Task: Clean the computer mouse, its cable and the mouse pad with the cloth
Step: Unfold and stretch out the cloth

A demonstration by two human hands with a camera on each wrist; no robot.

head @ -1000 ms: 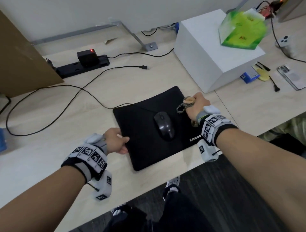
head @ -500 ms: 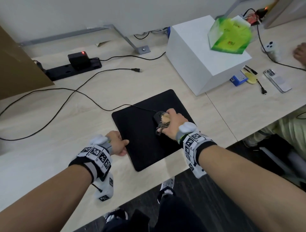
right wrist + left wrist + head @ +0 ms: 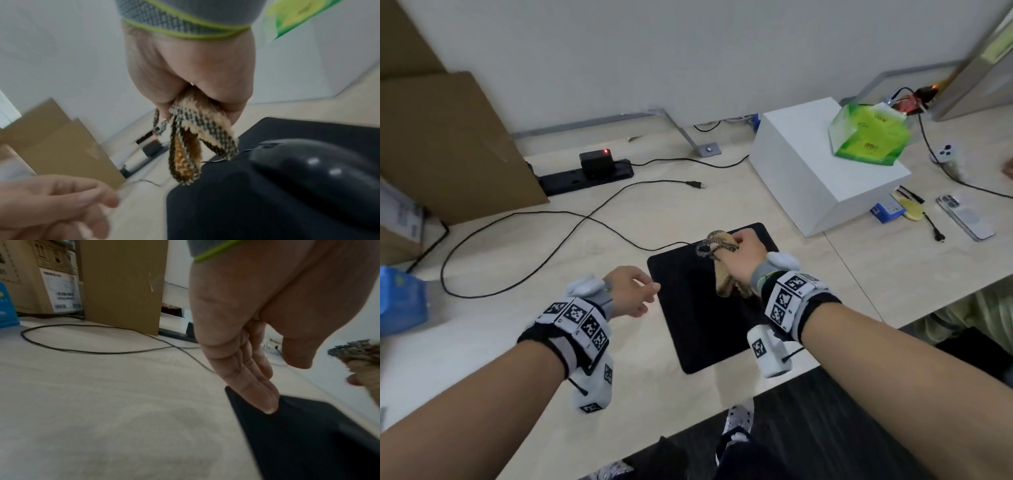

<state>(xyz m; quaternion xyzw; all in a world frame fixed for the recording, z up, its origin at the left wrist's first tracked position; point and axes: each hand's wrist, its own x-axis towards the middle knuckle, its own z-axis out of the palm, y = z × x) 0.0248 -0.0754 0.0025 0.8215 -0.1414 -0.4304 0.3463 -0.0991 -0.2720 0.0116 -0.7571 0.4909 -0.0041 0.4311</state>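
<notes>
Right hand (image 3: 743, 255) gripping cloth (image 3: 191, 139), left hand (image 3: 631, 294) loose, no legible writing

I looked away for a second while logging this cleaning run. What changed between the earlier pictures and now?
The right hand, gripping the cloth, swept from the mouse pad's right edge onto the mouse, then toward its cable end. The left hand let go of the pad's left edge and now hangs open beside it. The pad and the cable stayed put.
</notes>
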